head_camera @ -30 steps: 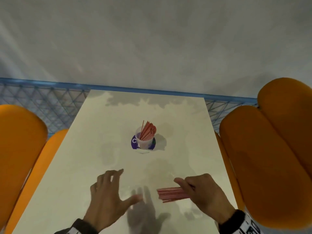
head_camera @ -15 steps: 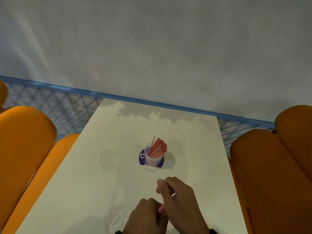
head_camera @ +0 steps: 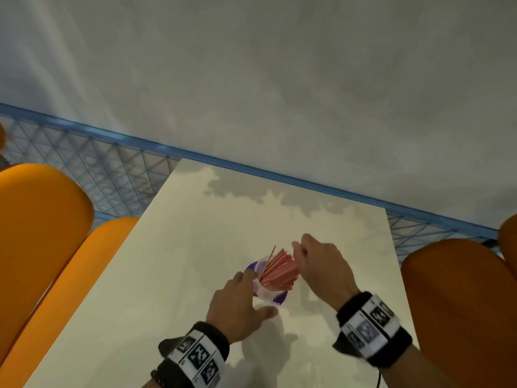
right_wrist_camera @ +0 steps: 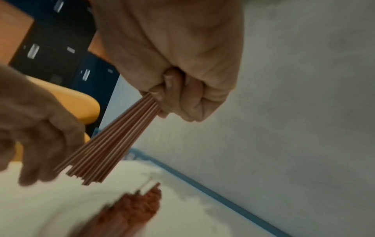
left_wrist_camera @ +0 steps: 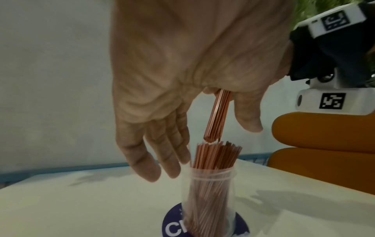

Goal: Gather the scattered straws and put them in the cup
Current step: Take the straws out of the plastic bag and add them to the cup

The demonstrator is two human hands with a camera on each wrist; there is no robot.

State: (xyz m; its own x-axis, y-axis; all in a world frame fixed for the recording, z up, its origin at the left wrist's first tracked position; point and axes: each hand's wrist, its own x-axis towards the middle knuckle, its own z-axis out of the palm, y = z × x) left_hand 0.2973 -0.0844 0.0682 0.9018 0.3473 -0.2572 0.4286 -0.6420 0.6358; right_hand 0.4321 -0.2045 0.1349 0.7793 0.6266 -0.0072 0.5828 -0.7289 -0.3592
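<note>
Gripping a small bundle of straws (right_wrist_camera: 113, 141), the right hand (head_camera: 321, 271) forms the working grip: fingers (right_wrist_camera: 182, 96) are curled tight round the upper ends of the bundle, as seen in the right wrist view.

From the grip, the bundle's long axis runs downward and slightly toward the left hand's side. Its free lower ends are fanned a little. In the left wrist view those ends are seen just above the tops of the straws already standing (left_wrist_camera: 217, 154) in the cup (left_wrist_camera: 211, 189), almost touching them; no entry into the cup is yet visible.

The cup lies directly below the grip, upright on the counter (head_camera: 195, 247), clear-walled, on a purple round label (left_wrist_camera: 174, 224). It is already densely packed; the standing straws lean and project well past the rim.

Further out, the left hand (head_camera: 237, 301) is held at the cup's near-left side with fingers straight and relaxed, grasping nothing. Whether its fingertips touch the cup wall cannot be told.

Judgement: the coming move turns on axis alignment. The bundle is nearly in line with the cup's axis, so a straight descent is called for. The risk is that the bundle's ends catch on the packed tops rather than slide between them. The left hand is nearer the cup and is placed to steady it.

No loose straws are seen on the counter in the head view.
</note>
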